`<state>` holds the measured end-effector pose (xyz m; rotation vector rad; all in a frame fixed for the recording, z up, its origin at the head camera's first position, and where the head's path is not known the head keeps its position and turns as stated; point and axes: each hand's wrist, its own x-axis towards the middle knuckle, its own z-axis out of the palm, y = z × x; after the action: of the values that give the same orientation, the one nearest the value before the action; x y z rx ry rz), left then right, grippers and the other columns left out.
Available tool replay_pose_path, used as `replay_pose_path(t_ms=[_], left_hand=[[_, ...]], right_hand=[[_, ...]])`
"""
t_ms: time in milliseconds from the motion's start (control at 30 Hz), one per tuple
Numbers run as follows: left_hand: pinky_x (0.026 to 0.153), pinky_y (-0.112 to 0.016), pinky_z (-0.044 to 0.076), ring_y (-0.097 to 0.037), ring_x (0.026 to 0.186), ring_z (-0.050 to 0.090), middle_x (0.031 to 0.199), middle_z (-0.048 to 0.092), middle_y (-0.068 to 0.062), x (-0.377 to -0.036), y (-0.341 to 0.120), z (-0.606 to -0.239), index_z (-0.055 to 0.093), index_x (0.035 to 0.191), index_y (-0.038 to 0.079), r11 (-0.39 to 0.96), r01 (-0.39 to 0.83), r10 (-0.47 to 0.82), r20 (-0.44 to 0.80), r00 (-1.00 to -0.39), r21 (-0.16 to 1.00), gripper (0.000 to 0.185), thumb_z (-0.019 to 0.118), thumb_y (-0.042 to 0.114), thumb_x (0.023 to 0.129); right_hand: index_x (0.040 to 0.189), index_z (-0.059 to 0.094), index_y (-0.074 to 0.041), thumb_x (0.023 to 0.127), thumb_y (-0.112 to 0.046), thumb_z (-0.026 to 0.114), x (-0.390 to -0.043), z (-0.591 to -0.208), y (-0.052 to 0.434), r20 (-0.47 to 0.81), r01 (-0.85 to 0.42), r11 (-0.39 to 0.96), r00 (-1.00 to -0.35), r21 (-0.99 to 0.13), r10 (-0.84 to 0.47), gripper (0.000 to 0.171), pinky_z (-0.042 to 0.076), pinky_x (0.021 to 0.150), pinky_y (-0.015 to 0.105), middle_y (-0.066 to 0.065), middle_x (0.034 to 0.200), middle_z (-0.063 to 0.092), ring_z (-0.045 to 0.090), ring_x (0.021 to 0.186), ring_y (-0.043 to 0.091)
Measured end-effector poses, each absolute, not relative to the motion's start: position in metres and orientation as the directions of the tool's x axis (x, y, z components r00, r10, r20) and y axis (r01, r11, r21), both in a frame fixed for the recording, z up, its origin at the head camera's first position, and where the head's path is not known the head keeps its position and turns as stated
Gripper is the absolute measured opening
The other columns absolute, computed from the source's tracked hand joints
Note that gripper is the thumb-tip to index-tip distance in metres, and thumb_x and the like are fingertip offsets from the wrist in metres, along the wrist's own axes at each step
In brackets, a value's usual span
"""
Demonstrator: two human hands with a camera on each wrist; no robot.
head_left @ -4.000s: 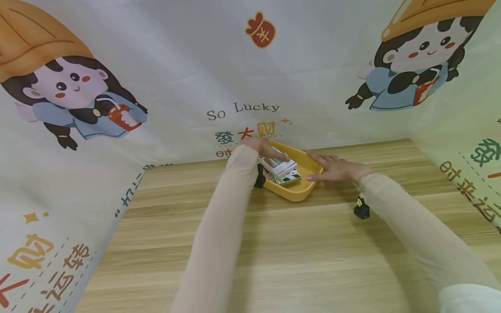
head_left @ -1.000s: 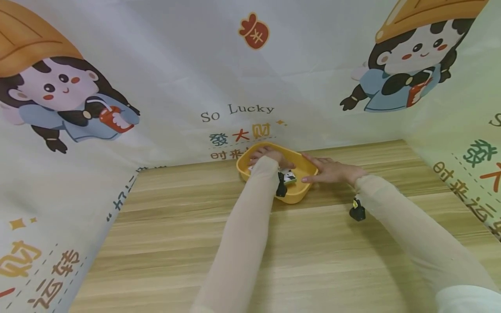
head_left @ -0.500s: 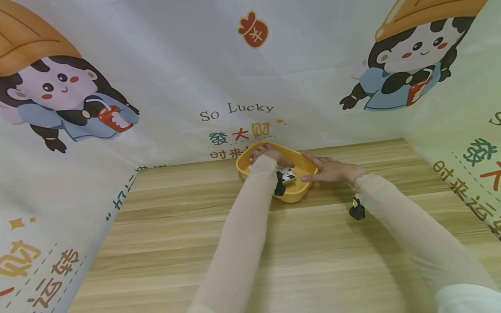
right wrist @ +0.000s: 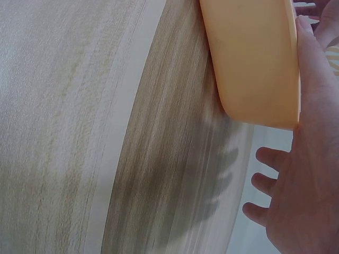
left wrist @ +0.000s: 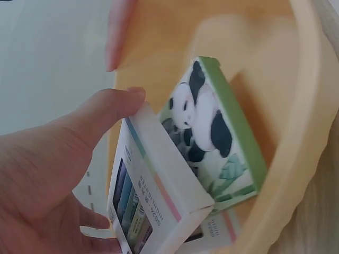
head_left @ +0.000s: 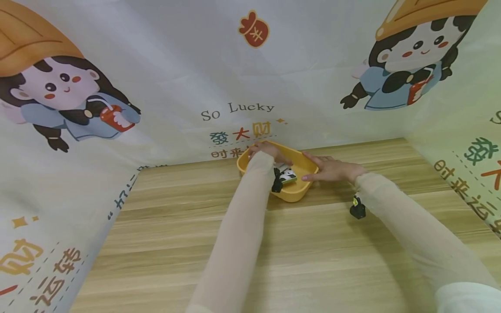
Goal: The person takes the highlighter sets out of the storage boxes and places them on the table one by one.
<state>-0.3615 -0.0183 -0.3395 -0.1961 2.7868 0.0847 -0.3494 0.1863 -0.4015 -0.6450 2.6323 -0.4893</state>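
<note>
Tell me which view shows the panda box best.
The left wrist view: the panda box fills the frame, propped up in the yellow tray behind the white pen box that the left hand holds. The head view shows it small, partly hidden by the forearm. The right wrist view does not show it.

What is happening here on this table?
A person works at a yellow tray on a wooden table. The left hand holds a white box of pens inside the tray, beside a small box with a panda picture. The right hand rests with straight fingers against the tray's rim and steadies it.
</note>
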Motion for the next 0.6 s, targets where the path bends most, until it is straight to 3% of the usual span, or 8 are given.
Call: replay_pose_path(t_ms=[233, 600], left_hand=[[0.118, -0.049, 0.036, -0.042, 0.145, 0.03, 0.163, 0.022, -0.02, -0.344, -0.018, -0.314, 0.033, 0.154, 0.013, 0.994, -0.104, -0.084, -0.346, -0.934, 0.039, 0.094, 0.061, 0.07, 0.084], [0.124, -0.042, 0.026, -0.03, 0.152, 0.025, 0.164, 0.024, -0.014, -0.344, -0.024, -0.296, 0.031, 0.155, 0.012, 0.998, -0.051, -0.06, -0.425, -0.903, -0.031, 0.096, 0.057, 0.072, 0.085]], right_hand=[[0.159, -0.01, -0.029, 0.091, -0.071, 0.046, -0.349, -0.4, 0.185, -0.287, -0.363, 0.835, -0.819, -0.413, -0.497, 0.097, 0.009, 0.115, 0.076, 0.021, 0.166, 0.008, 0.009, 0.147, 0.057], [0.159, -0.01, -0.029, 0.091, -0.073, 0.044, -0.348, -0.399, 0.185, -0.295, -0.358, 0.842, -0.82, -0.404, -0.49, 0.097, 0.01, 0.114, 0.076, 0.02, 0.166, 0.009, 0.01, 0.148, 0.056]])
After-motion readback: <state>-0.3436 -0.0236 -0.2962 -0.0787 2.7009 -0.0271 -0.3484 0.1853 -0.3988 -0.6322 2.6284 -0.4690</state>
